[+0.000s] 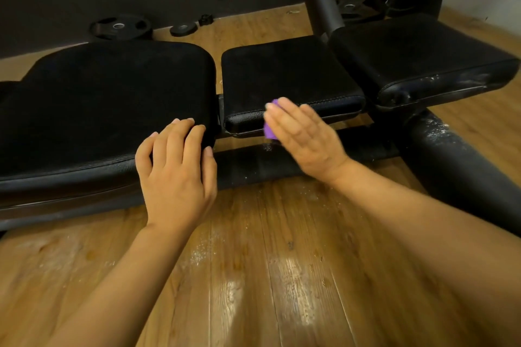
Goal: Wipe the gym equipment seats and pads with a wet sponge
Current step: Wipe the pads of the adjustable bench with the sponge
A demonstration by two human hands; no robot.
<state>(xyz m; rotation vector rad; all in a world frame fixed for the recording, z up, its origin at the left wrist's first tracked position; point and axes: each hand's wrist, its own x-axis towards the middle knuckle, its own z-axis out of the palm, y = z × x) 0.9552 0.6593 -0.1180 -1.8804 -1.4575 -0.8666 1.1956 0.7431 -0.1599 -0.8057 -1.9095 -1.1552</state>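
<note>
A purple sponge (270, 121) is pressed against the front edge of the middle pad (287, 76) by the right hand (303, 139), whose fingers lie nearly straight over it; whether the thumb is hooked behind the sponge cannot be told. The left hand (176, 166), at about 9 o'clock from the right one, is curled over the near corner of the large pad (104, 98) and braces there.

Little of the sponge is seen, only its tips at 11 and 7 o'clock of the right hand. With flat fingers and no sure pinch, it could be squeezed out sideways or dropped onto the frame bar (282, 160) below if pressure is applied unevenly along the narrow edge.

White specks and wet patches are seen on the floor (282, 276) at 6 o'clock, and on the post (451, 149) at 3 o'clock. More water could be pushed off the edge and a slippery floor left. The far pad (417, 53), at 2 o'clock, shows white marks along its front and appears not yet wiped there; it could be missed.
</note>
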